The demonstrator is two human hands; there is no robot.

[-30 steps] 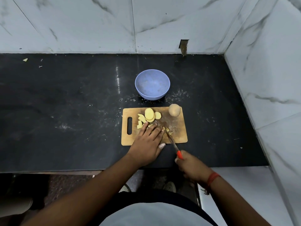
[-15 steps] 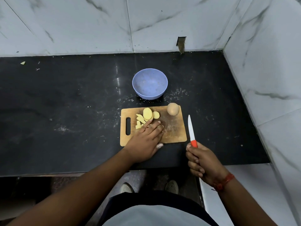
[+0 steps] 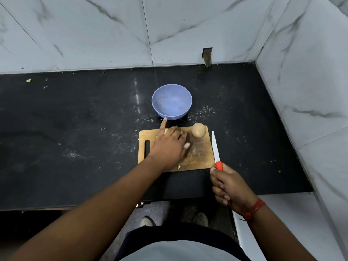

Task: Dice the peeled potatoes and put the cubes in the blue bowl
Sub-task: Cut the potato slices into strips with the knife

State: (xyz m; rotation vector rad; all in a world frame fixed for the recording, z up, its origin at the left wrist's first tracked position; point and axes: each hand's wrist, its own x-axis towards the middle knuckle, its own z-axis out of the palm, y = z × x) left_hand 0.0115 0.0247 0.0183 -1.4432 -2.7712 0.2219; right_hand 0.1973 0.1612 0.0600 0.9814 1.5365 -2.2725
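On the cutting board [image 3: 199, 157], our left hand [image 3: 169, 146] is gathering potato pieces [image 3: 166, 131], grip hidden; cubes may be spilling short of the blue bowl [image 3: 171, 110] while our right hand [image 3: 228, 185] is gripping the knife [image 3: 216, 150].

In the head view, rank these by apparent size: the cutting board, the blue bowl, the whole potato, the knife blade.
Largest to smallest:
1. cutting board
2. blue bowl
3. whole potato and knife blade: unsure; the blade is longer but far thinner, and the knife may be raised nearer the camera.

Blue bowl [image 3: 171, 101], orange-handled knife [image 3: 216, 152]
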